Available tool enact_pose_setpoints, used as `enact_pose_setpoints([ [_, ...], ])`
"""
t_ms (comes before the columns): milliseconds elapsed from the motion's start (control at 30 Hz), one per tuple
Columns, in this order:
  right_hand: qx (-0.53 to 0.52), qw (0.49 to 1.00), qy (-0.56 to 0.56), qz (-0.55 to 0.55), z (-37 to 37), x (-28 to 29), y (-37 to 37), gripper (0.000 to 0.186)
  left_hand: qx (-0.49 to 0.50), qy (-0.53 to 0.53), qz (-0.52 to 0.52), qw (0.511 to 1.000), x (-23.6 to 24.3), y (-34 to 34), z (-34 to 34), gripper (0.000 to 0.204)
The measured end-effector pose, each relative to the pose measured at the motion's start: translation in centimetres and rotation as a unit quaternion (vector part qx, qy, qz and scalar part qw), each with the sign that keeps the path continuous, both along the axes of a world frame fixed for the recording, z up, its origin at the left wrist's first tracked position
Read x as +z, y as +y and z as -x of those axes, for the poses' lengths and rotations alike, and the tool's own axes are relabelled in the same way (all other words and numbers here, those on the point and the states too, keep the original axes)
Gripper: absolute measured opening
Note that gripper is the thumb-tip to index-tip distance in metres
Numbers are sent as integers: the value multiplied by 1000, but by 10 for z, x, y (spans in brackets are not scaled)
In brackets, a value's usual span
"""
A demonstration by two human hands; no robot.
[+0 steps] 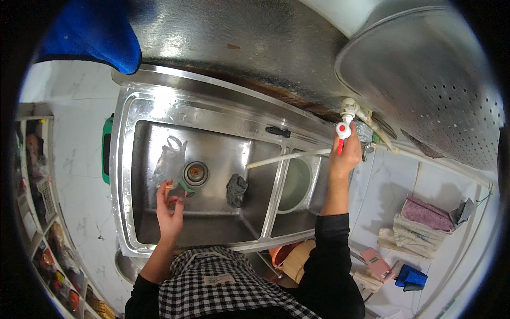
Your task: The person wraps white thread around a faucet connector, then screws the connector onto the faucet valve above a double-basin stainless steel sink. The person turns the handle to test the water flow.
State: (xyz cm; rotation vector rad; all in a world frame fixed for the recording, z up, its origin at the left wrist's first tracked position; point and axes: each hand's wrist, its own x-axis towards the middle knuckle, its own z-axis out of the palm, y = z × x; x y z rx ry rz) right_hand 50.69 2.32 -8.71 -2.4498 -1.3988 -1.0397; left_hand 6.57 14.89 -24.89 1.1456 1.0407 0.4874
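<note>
Right hand [347, 157], two o'clock of view: curled round one white valve [343, 129], one red lever [340, 147]. Left hand [170, 211], eight o'clock: half-bent beside one clear bag [172, 155], cannot tell if pinching. One grey cloth [236, 190], four o'clock from one drain [196, 174].

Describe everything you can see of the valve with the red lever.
The valve looks like white plastic: a rounded body with a red dot on its face and a narrow red lever pointing toward the picture's lower edge. An off-white fitting sits directly above it. It is near the far right corner of the sink. The right hand grips it, hiding part, so whether the pale tube joins it cannot be told.
</note>
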Motion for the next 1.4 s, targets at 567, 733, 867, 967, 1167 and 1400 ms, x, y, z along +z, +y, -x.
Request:
enact_pose_setpoints([
  [567, -100, 631, 549, -539, 43, 9, 57, 50, 8, -16, -39, 999, 17, -10, -2, 63],
  [733, -77, 418, 636, -644, 38, 19, 59, 46, 10, -27, -59, 998, 29, -16, 2, 64],
  [867, -80, 324, 672, -661, 28, 21, 56, 50, 0, -5, -83, 997, 36, -23, 8, 64],
  [967, -86, 357, 691, -622, 22, 15, 53, 57, -3, -5, -100, 995, 38, -29, 10, 63],
  [1167, -22, 469, 746, -472, 36, 13, 12, 49, 8, -2, -115, 993, 47, -34, 17, 63],
  [1400, -35, 997, 41, 50, 70, 40, -26, 44, 33, 19, -122, 992, 41, -25, 27, 63],
])
